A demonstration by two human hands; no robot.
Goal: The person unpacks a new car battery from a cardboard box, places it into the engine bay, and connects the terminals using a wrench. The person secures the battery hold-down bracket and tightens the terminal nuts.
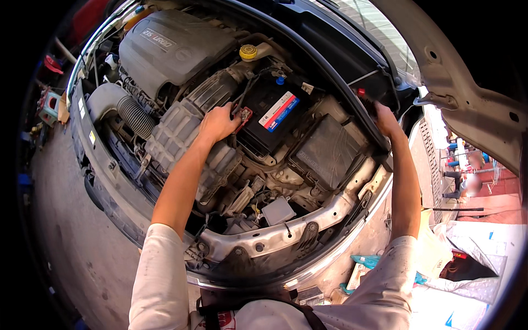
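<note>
I look down into an open car engine bay. My left hand [218, 124] grips the red terminal cover [244, 115] at the near-left corner of the black battery [271, 118]. My right hand [385, 120] rests closed on the black rubber seal [352, 104] at the bay's rear edge, beside a small red part [361, 92]. A black fuse box cover [328, 151] lies between my two hands, to the right of the battery.
A grey engine cover [173, 47] and ribbed air hose [133, 115] sit to the left. A yellow reservoir cap [248, 52] stands behind the battery. The raised white hood [473, 104] hangs at right. A person [467, 184] stands beyond the car. White bags [473, 264] lie lower right.
</note>
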